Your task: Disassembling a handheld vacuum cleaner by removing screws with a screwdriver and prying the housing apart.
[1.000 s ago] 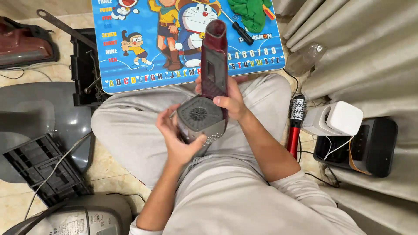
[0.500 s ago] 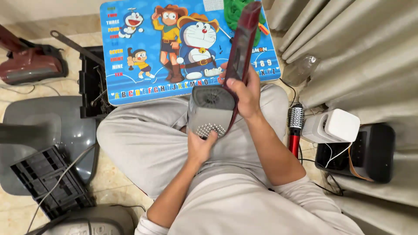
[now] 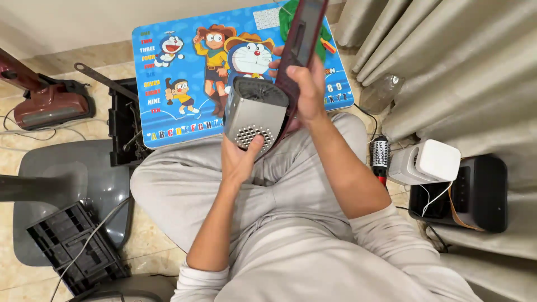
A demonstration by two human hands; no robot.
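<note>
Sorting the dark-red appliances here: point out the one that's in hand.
The dark-red handheld unit with the grey perforated end, gripped by both hands above the lap; the other dark-red appliance lies untouched on the floor.

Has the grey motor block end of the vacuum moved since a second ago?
Yes. The grey motor block has risen off the lap toward the blue cartoon table, now overlapping its near edge, tilted by both hands.
</note>
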